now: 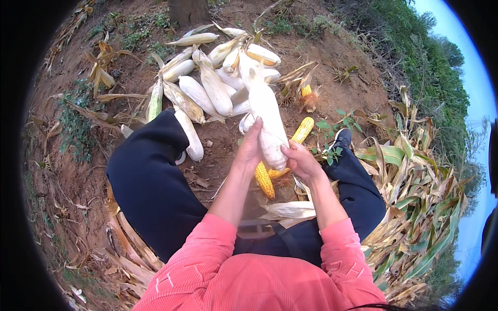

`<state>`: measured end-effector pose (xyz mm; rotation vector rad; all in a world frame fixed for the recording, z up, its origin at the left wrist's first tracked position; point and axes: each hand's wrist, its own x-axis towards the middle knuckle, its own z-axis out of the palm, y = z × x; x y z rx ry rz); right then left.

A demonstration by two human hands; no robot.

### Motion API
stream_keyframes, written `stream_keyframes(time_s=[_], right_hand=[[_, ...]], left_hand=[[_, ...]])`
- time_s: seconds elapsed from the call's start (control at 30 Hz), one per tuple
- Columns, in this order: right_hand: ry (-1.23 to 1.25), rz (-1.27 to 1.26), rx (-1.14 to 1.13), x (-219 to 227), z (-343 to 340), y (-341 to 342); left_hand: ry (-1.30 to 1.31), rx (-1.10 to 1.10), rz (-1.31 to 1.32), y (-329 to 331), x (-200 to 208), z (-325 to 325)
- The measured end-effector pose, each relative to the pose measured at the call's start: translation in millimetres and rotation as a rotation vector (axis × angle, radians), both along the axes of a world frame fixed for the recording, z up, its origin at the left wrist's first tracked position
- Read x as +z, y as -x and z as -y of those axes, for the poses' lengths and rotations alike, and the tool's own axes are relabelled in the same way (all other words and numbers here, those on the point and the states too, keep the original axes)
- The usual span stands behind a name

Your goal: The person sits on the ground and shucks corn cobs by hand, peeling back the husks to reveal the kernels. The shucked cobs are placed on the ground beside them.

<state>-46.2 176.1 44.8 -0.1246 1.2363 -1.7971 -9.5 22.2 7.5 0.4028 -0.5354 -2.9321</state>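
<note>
Between my two hands is an ear of corn in its pale husk [267, 122], its narrow tip pointing away from me. My left hand [251, 145] is closed along its left side. My right hand [302, 159] pinches the husk near the lower end, on the right. Just under the held ear lie bare yellow corn cobs [263, 179], partly hidden by it. Another bare cob [303, 129] shows beyond my right hand. Loose peeled husk [290, 210] rests in front of me, between my legs.
Ahead to the left is a pile of husked ears [207, 85]. A short bare cob [308, 97] with brown silk lies on the soil to its right. Dry husks and leaves [410, 207] are heaped on my right. Green weeds [334, 135] grow near my right foot.
</note>
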Motion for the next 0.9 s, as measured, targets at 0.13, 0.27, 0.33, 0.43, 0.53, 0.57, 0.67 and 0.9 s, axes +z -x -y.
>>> stream_keyframes(time_s=[0.13,0.27,0.33,0.43,0.53,0.57,0.67,0.9], right_hand=[[-0.311,-0.268,-0.205,20,4,-19],[-0.310,-0.751,-0.467,19,5,-34],[-0.405,-0.798,-0.380,18,-4,-32],[-0.242,-0.733,-0.374,16,-12,-28],[0.060,-0.402,-0.271,43,-26,-28],[0.109,-0.328,-0.213,51,-34,-28],[0.041,-0.232,0.064,59,-61,-24],[-0.931,-0.981,0.565,24,-50,-31]], left_hand=[[-0.109,-0.158,-0.170,-11,5,6],[-0.076,-0.096,-0.085,-12,17,-11],[-0.041,-0.124,-0.060,-15,20,-16],[0.019,-0.128,-0.055,-14,17,-14],[0.042,-0.037,-0.050,-12,3,0],[0.029,-0.006,-0.050,-10,3,5],[0.058,0.101,-0.046,-10,5,25],[0.233,0.102,-0.010,-16,11,37]])
